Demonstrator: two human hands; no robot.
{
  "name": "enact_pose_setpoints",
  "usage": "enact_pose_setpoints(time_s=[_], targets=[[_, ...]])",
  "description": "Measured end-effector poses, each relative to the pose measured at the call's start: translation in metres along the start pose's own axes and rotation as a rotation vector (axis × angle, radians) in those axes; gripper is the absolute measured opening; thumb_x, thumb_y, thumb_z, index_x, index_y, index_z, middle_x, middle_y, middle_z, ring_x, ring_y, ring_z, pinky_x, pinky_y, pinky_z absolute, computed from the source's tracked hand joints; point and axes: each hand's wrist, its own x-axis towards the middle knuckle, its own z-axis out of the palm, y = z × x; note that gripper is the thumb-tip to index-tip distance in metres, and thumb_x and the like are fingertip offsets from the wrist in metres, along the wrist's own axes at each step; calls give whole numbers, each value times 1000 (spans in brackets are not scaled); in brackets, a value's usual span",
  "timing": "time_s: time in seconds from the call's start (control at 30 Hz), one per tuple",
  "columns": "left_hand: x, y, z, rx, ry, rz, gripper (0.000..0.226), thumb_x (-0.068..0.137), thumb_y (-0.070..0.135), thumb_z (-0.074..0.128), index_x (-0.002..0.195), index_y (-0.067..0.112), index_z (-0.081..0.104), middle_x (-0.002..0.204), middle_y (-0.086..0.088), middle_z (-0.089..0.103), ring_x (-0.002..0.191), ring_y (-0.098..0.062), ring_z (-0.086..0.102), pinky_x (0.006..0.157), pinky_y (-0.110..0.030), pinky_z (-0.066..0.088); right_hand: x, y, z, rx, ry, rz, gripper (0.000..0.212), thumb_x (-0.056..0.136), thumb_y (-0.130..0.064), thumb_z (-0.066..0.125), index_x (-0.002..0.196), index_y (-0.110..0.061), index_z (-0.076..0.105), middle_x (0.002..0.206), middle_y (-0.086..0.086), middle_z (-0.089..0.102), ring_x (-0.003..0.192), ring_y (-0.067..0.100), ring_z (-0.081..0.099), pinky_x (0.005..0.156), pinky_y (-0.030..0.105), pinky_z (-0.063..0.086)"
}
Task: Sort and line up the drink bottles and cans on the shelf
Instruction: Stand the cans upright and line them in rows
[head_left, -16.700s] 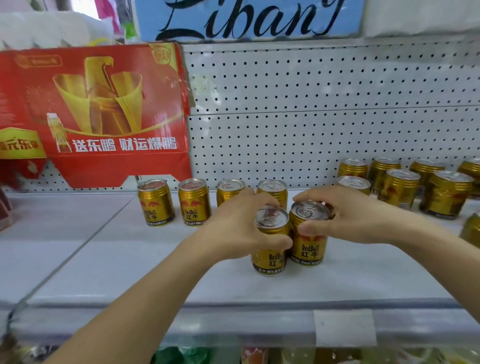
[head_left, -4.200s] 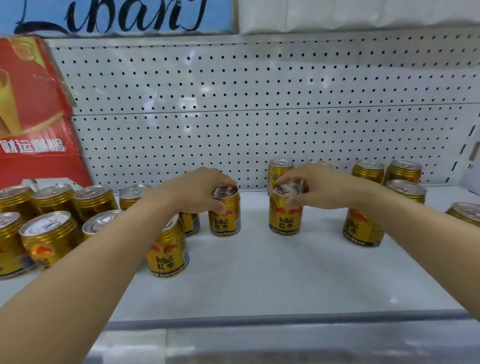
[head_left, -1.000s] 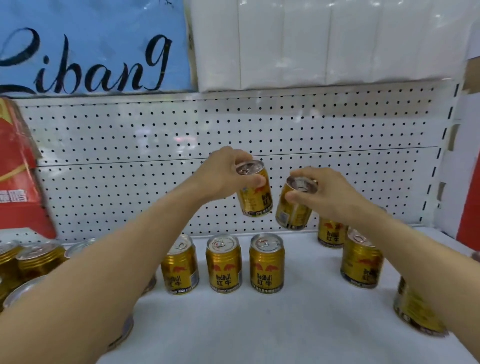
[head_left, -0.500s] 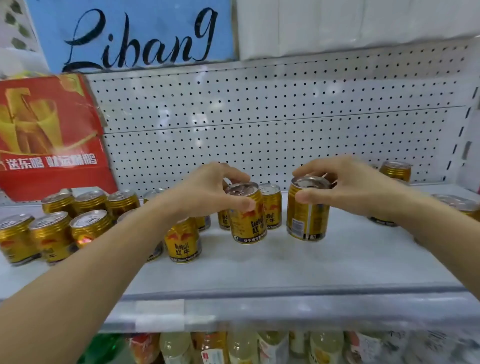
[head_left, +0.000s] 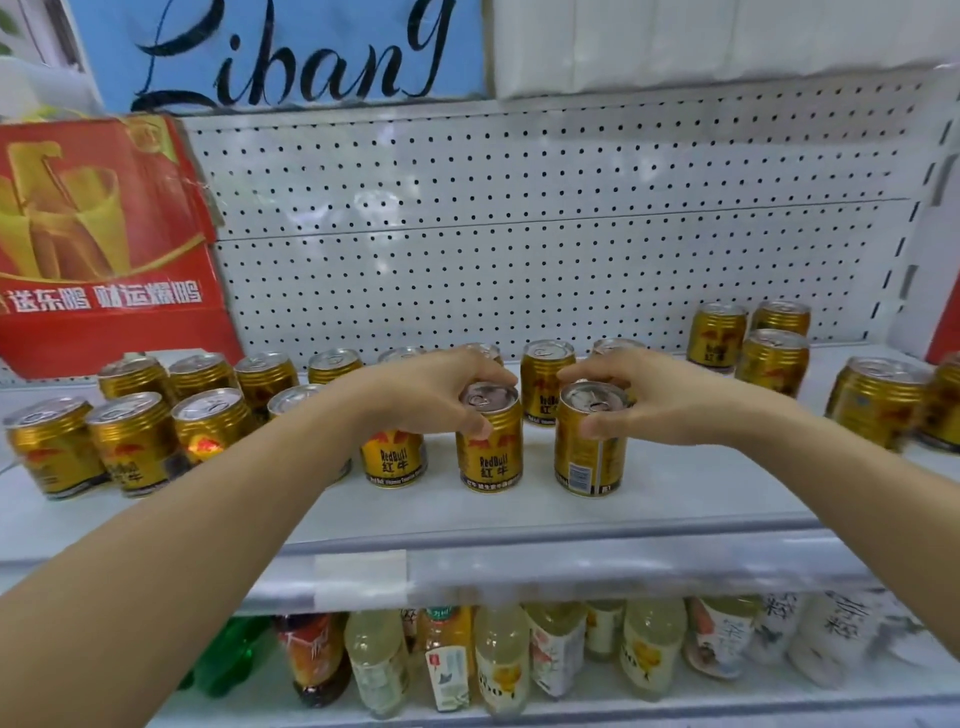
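My left hand (head_left: 431, 395) grips the rim of one gold can (head_left: 490, 441), fingers curled over its top, and my right hand (head_left: 644, 397) grips a second gold can (head_left: 589, 441) the same way; half a second ago both were tilted and just clear of the shelf (head_left: 519, 519), a second ago high up against the pegboard (head_left: 545, 234) — now both stand upright with their bases on the shelf, near the front edge. That, I judge, adds two more to the front row: the left can sits just beside the labelled can (head_left: 393, 460) at the end of that row, while the right one stands a little apart with its barcode facing me, so it likely wants a turn and a nudge left

Further out, the sorted cans run in two rows toward the red carton (head_left: 104, 249) at far left; a loose group of cans (head_left: 748, 343) waits at far right — not yet lined up

The lower shelf (head_left: 519, 712) holds drink bottles (head_left: 501, 660) of pale liquid, packed closely; what they are I cannot read
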Motion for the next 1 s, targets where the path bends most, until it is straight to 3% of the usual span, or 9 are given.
enact_pose_setpoints(time_s=[0.1, 0.2, 0.3, 0.4, 0.47, 0.53, 0.67, 0.83, 1.0], targets=[[2, 3, 3, 26, 60, -22, 63, 87, 44, 67, 144, 32, 42, 145, 9, 42, 123, -12, 45, 93, -28, 39, 0, -6, 1, -209, 62, 63, 66, 80, -70, 57, 137, -38, 47, 138, -5, 50, 121, 16, 49, 90, 33, 48], [7, 4, 10, 118, 167, -20, 65, 82, 55, 67, 139, 28, 49, 135, 6, 51, 101, -9, 46, 78, -24, 38, 6, -10, 13, -386, 149, 123, 74, 74, -81, 51, 129, -31, 51, 128, -3, 55, 112, 18, 53, 81, 35, 50], [8, -1, 9, 151, 153, -4, 63, 84, 51, 67, 140, 28, 49, 133, 5, 51, 100, -9, 45, 78, -25, 39, 6, -6, 12, -226, 51, 29, 64, 83, -64, 60, 139, -35, 46, 139, -7, 50, 120, 15, 50, 90, 28, 46], [5, -7, 7, 166, 113, 3, 64, 87, 48, 66, 144, 31, 44, 139, 4, 47, 120, -17, 48, 92, -29, 41, -1, -8, 1, 23, -164, -30, 58, 91, -36, 65, 141, -49, 40, 148, -20, 36, 127, 4, 38, 96, 21, 34], [5, -8, 8, 173, 110, 3, 64, 87, 48, 65, 145, 32, 42, 139, 4, 47, 124, -19, 46, 94, -30, 40, -1, -8, -1, 20, -200, -52, 59, 92, -31, 64, 140, -54, 38, 151, -22, 30, 133, 4, 33, 100, 22, 31], [5, -9, 9, 169, 112, -1, 64, 87, 48, 65, 145, 33, 41, 139, 4, 46, 124, -20, 46, 95, -32, 41, 1, -11, 2, -28, -141, -48, 61, 89, -43, 65, 142, -51, 36, 151, -17, 30, 136, 9, 33, 102, 24, 34], [4, -10, 9, 153, 123, 11, 63, 87, 48, 65, 144, 34, 42, 139, 4, 46, 125, -20, 45, 94, -31, 40, 6, -12, 13, -197, 79, 46, 76, 72, -67, 69, 137, -36, 44, 128, -3, 45, 115, 17, 48, 91, 33, 48], [4, -13, 10, 125, 134, 30, 62, 88, 44, 65, 145, 31, 43, 141, 3, 45, 126, -19, 44, 88, -25, 36, 7, -3, 17, -16, 80, -25, 68, 76, -44, 78, 136, -34, 47, 130, -9, 53, 110, 9, 51, 84, 22, 45], [4, -14, 11, 89, 133, 17, 61, 90, 40, 64, 145, 33, 40, 147, 5, 40, 130, -18, 40, 89, -25, 35, 16, 2, 19, 56, 65, -23, 67, 80, -37, 77, 139, -34, 46, 133, -11, 51, 112, 6, 49, 84, 20, 42]])
